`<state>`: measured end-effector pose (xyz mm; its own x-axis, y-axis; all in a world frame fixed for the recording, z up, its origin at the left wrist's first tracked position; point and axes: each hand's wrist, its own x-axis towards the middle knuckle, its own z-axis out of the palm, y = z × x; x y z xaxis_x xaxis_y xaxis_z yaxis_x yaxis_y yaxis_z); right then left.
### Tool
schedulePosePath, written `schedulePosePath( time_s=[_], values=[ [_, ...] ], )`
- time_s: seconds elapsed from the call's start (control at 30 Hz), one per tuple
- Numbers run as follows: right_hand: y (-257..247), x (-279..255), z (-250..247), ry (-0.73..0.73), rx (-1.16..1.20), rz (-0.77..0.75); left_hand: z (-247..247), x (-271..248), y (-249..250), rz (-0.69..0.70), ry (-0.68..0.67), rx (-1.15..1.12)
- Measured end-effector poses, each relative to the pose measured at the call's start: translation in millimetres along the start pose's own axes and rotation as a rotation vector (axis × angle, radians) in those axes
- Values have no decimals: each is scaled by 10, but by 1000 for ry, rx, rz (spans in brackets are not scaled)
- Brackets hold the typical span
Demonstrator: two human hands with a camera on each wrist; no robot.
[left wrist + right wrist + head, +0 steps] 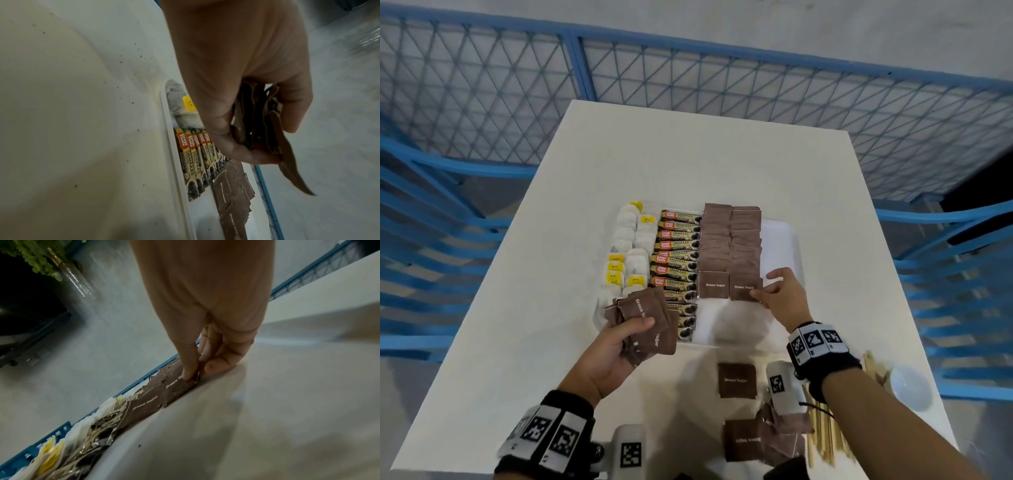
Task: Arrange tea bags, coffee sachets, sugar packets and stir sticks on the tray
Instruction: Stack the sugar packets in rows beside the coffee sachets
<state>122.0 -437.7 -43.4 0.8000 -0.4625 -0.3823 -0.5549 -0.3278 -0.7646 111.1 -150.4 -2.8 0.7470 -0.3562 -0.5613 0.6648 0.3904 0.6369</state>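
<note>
A white tray (780,236) on the table holds white tea bags (625,236) with yellow tags at the left, a column of coffee sachets (676,255) in the middle and two columns of brown sugar packets (729,240) to the right. My left hand (616,346) grips a bundle of brown sugar packets (650,318) above the tray's near left corner. My right hand (780,294) pinches the right edge of the nearest brown sugar packet (744,287) in the right column, lying on the tray. In the right wrist view thumb and forefinger (189,366) press on that packet (176,389).
Loose brown sugar packets (737,380) and a pile of them (760,438) lie on the table near me. Wooden stir sticks (825,435) lie at the near right beside a white bowl (909,382). Blue mesh fencing (688,78) surrounds the table.
</note>
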Motion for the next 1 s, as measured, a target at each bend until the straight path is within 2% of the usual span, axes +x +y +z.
schedulePosePath(
  time_s=[0.27,0.37,0.4,0.47,0.57,0.63,0.77,0.87,1.0],
  values=[
    [-69,-30,58,35,-78,-34,109,28,-24,13,23,34],
    [-190,-142,117,108,-220,-206,158,49,-14,20,8,27],
    [-276,-226,135,79,-215,-267,174,56,-9,24,2,24],
    [-446,-425,181,-106,-164,-325,213,67,-2,31,-4,15],
    [-640,-725,236,-459,-7,-311,233,101,-8,38,17,6],
    [-684,-840,274,-601,64,-296,261,99,1,46,23,5],
    [-672,-872,325,-675,120,-278,315,73,21,60,-12,-2],
    [-682,-853,304,-711,265,-178,340,78,16,81,2,-12],
    [-690,-833,225,-712,369,-113,310,121,4,122,85,-48]
  ],
)
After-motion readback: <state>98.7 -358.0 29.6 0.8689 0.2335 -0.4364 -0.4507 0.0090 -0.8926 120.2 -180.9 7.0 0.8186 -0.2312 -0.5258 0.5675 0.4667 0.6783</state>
